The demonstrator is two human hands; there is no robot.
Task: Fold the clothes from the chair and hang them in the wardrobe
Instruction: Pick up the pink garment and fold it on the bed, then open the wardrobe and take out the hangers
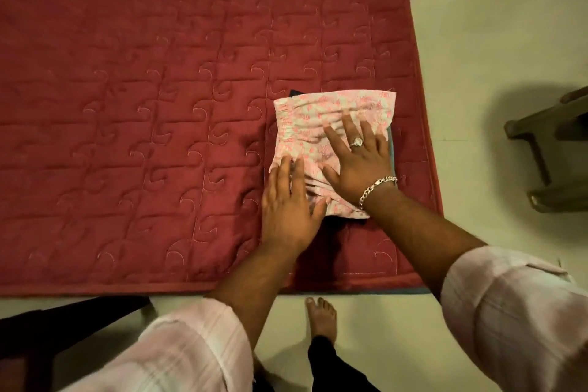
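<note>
Left hand (288, 200) and right hand (358, 154), fingers straight, flat on folded pink printed garment (321, 111); print unreadable

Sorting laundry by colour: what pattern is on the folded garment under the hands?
Pink print on white, on the folded garment; head view.

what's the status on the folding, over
Left hand and right hand flat, pressing folded pink printed garment. Darker folded clothes beneath. Nothing obstructing.
</note>
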